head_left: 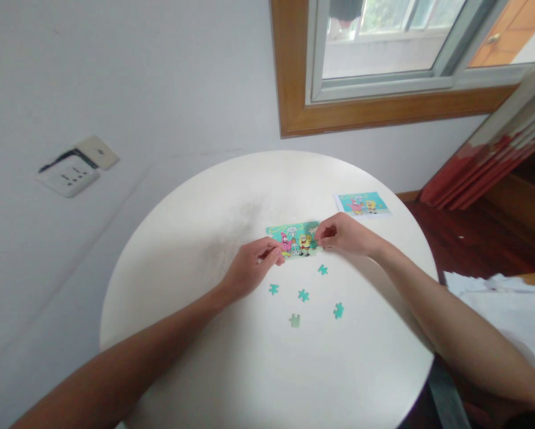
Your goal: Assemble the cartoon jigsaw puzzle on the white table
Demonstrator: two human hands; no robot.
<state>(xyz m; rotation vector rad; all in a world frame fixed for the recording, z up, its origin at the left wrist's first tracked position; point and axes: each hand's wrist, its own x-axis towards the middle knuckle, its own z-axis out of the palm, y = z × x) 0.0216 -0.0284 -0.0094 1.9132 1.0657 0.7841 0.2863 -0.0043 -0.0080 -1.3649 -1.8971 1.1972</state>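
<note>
A partly assembled jigsaw puzzle [293, 230] with cartoon figures on a teal ground lies near the middle of the white round table. My left hand [252, 265] is closed at its lower left edge, thumb and forefinger pinched on the border. At the right edge my right hand [345, 233] pinches a small greenish puzzle piece [314, 243] against the puzzle; the fingers partly cover it. Several loose pieces lie nearer to me, among them a teal piece [304, 295], a pale green piece [295, 320] and another teal piece [338, 310].
A printed picture card [363, 204] with the same figures lies at the table's back right. Behind the round table [182, 250] are a wall with a socket [73, 174] and a wood-framed window [383, 107]. White papers [500, 310] sit beyond the right edge, below a red-and-white curtain [486, 155].
</note>
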